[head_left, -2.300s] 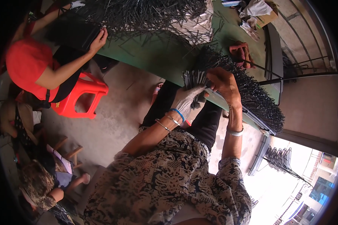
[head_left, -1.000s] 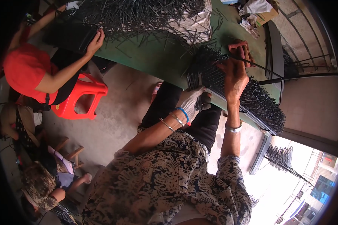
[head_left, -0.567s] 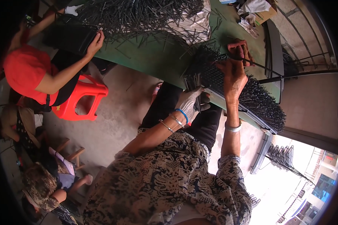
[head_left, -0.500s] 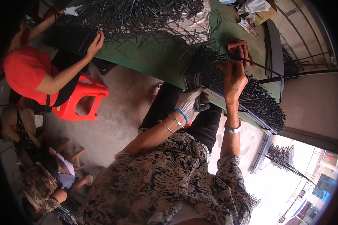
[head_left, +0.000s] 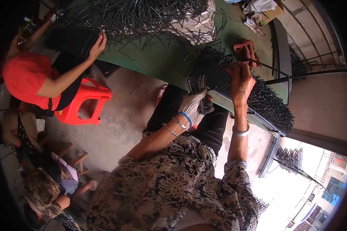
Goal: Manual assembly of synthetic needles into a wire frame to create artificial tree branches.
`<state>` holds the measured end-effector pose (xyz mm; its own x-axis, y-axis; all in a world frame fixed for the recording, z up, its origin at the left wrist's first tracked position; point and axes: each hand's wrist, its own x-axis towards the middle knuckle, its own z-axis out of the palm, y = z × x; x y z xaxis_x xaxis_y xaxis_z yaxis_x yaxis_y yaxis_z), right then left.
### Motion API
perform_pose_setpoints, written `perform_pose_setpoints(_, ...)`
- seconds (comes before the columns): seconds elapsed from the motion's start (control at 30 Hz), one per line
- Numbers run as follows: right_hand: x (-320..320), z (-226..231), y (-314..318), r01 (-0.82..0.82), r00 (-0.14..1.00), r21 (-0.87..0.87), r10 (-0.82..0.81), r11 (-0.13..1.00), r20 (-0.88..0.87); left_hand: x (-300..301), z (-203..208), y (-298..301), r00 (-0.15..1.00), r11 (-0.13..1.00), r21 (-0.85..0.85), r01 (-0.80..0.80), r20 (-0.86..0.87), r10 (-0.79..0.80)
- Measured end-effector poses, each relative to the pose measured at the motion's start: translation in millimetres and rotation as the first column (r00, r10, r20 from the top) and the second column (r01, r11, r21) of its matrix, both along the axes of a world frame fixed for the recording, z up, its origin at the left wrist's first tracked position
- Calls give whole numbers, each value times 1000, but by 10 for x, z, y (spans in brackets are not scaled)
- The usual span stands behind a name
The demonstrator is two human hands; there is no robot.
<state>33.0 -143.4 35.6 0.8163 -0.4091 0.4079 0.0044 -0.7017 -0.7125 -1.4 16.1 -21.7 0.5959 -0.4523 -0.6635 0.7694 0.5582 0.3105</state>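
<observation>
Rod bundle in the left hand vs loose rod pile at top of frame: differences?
Order: the held bundle is roughly aligned; the loose pile points every way.
Size: the held bundle is a handful; the loose pile is far larger.
Support: the left hand grips the held bundle; the loose pile lies over the table.
Shared: thin, dark pieces.

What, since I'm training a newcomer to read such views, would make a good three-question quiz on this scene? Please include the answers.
1. Multiple choice: what is the wearer's left hand holding?
(a) a pinkish-red cloth
(b) a bundle of dark rods
(c) a cardboard box
2. True or false: the wearer's right hand is bare, without a glove.
3. Fill in: the plastic stool at the picture's left is coloured ____.

Key: 1. b; 2. true; 3. red
</observation>
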Motion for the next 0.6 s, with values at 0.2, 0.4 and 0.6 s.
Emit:
perform_pose_setpoints(0.2, 133, -124, -154, -138, 988, -274, 151, 952, 28, -2, 30, 11, 1000, 1000, 6, 4, 2, -4)
perform_pose_setpoints(0.4, 277, -61, -78, -306, 947, -387, 320, 870, -29, -41, 30, 0, 1000, 999, -37, -9, -3, 9)
perform_pose_setpoints(0.6, 202, -58, -31, -267, 957, -269, 288, 926, 43, -49, 49, 9, 1000, 999, -32, -12, 18, 12)
